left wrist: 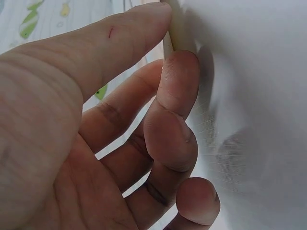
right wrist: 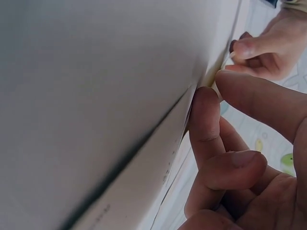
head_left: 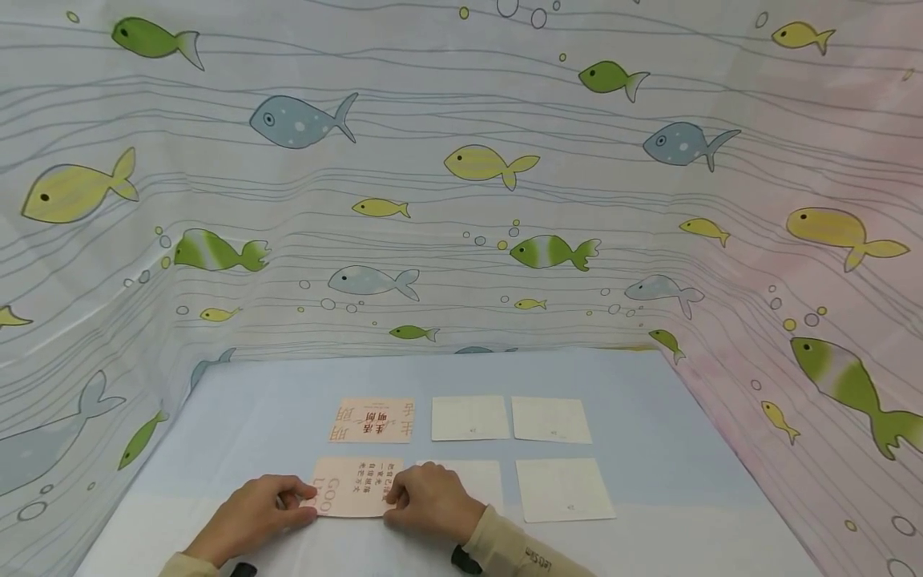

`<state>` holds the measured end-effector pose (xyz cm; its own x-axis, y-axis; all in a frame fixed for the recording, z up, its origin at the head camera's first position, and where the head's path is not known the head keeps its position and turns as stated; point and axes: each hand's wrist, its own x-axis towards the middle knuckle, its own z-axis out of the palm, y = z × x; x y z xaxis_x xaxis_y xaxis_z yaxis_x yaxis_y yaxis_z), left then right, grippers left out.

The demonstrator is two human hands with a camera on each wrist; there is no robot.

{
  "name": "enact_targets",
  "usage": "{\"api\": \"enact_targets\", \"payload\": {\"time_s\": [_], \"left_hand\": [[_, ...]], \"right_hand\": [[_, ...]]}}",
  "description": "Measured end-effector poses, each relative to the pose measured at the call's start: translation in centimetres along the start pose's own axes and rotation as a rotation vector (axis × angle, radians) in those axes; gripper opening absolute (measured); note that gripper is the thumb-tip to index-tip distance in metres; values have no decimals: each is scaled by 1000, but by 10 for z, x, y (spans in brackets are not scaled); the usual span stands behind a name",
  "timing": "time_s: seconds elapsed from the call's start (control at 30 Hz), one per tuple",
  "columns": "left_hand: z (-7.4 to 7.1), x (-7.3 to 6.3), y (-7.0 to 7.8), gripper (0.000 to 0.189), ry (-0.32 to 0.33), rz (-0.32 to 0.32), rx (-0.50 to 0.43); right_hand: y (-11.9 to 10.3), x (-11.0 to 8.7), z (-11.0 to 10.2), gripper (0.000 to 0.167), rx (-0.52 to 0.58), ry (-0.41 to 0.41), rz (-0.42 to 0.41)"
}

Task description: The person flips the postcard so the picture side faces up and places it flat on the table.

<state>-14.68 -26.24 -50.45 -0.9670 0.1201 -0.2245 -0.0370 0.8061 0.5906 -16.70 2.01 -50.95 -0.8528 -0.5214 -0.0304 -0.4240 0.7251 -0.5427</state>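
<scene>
In the head view a pale pink card (head_left: 353,489) with dark characters and large faint lettering lies between both hands at the front left of the cards. My left hand (head_left: 252,513) pinches its left edge between thumb and index finger. At the right edge, my right hand (head_left: 436,501) grips the same card and covers its corner. The left wrist view shows the left thumb (left wrist: 129,28) and index fingertip meeting over the thin card edge, close above the white surface. Behind the right fingers (right wrist: 206,110) in the right wrist view, the left hand holds the far end.
Another pink printed card (head_left: 371,421) lies just behind. White cards, including one at the back right (head_left: 551,421) and one at the front right (head_left: 562,490), sit in rows; the right hand partly hides a white card (head_left: 479,481). Fish-patterned curtains (head_left: 461,224) surround the table (head_left: 649,401).
</scene>
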Motion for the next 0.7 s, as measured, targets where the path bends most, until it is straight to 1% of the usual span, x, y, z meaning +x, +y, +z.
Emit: {"api": "enact_targets", "payload": {"time_s": [0.13, 0.23, 0.4, 0.7], "left_hand": [[1, 1, 1, 31, 5, -8, 10], [1, 2, 2, 31, 14, 9, 19], [1, 3, 5, 29, 26, 18, 35], [1, 4, 7, 28, 18, 10, 54]], "right_hand": [[1, 1, -2, 11, 26, -3, 3], [4, 3, -1, 11, 48, -4, 11], [8, 4, -1, 11, 66, -3, 25], [8, 5, 0, 12, 75, -11, 37]]}}
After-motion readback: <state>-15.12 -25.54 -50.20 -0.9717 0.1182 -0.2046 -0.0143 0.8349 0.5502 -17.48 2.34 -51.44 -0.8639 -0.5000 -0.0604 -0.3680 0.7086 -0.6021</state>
